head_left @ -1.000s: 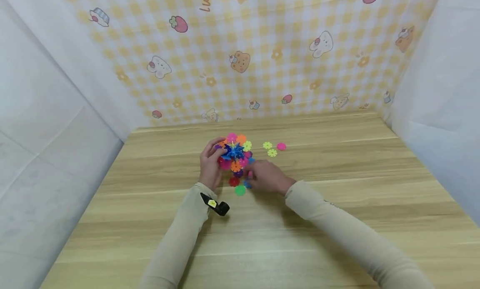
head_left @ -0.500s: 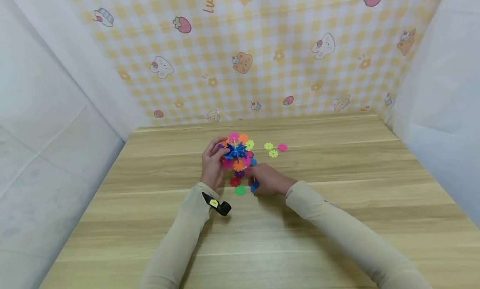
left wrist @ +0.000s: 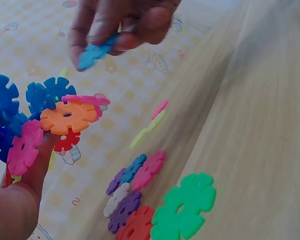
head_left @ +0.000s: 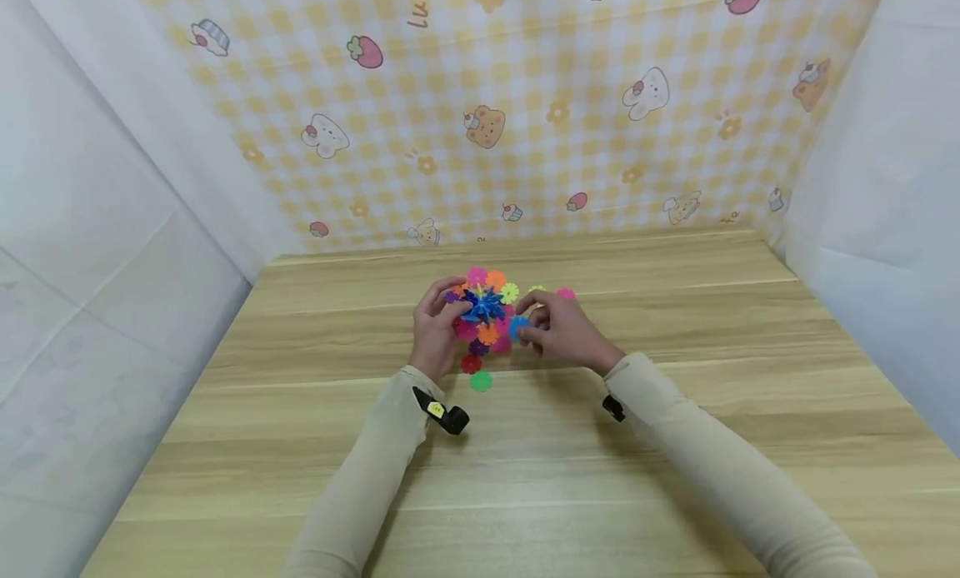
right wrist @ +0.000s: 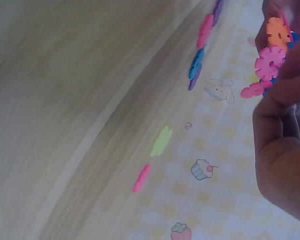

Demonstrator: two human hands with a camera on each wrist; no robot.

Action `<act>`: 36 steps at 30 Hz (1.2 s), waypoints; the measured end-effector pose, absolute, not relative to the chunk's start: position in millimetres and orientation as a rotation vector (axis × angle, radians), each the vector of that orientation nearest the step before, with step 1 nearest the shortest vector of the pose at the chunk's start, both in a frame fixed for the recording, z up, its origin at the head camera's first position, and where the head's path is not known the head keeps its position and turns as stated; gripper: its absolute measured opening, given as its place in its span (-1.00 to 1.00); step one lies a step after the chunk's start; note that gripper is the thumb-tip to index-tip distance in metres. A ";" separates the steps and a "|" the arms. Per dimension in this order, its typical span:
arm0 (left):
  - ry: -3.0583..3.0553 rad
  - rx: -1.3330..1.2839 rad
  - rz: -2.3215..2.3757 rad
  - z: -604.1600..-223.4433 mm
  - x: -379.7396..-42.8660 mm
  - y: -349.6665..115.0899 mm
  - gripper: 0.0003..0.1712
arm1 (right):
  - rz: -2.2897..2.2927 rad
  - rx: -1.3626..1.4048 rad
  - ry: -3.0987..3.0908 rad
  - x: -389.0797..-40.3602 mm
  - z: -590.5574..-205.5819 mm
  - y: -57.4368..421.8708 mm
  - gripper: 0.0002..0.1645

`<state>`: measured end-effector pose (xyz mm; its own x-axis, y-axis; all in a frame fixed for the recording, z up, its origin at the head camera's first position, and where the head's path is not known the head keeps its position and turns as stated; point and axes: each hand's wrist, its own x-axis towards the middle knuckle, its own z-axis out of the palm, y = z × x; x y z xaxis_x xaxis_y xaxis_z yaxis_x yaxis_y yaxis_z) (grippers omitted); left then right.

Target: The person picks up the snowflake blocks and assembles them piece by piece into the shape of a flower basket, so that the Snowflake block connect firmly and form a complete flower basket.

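In the head view my left hand point(head_left: 437, 332) holds a cluster of interlocked snowflake discs point(head_left: 483, 305), thumb over its blue middle. Pink, orange, yellow and purple discs stick out around that middle. My right hand point(head_left: 566, 332) pinches one light blue snowflake disc point(head_left: 517, 327) just right of the cluster. From the left wrist, this blue disc point(left wrist: 96, 54) shows between thumb and fingers, apart from the cluster's orange disc point(left wrist: 69, 116). In the right wrist view, my right hand point(right wrist: 282, 150) hides part of the cluster, and the blue disc it pinches is hidden.
Loose discs lie on the wooden table: green point(head_left: 481, 381), red point(head_left: 471, 364) and purple point(head_left: 478, 347) in front of the cluster. A pink disc point(head_left: 566, 294) and a yellow disc point(head_left: 536, 290) lie behind my right hand. A checked cloth point(head_left: 525, 161) hangs behind the table.
My right hand has lifted a light blue disc from the loose discs and moved up and right, beside the cluster. My left hand, still holding the cluster, has shifted slightly right.
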<state>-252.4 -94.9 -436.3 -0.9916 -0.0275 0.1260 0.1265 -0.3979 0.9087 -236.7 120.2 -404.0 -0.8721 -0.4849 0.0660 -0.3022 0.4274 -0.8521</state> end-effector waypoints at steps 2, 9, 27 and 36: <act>-1.695 -0.136 -2.534 -435.9 -251.5 -93.0 -0.64 | -1.568 -0.610 2.452 -237.6 -402.3 119.8 -0.77; -1.755 -0.102 -2.490 -437.5 -249.2 -88.6 -0.61 | -1.753 -0.418 2.398 -240.0 -401.9 116.8 -0.80; -1.779 -0.186 -2.463 -439.6 -245.3 -75.0 -0.63 | -1.894 -0.310 2.384 -233.7 -407.2 115.1 -0.82; -1.814 -0.202 -2.462 -441.4 -242.2 -78.0 -0.64 | -1.809 -0.387 2.339 -235.8 -401.1 118.7 -0.84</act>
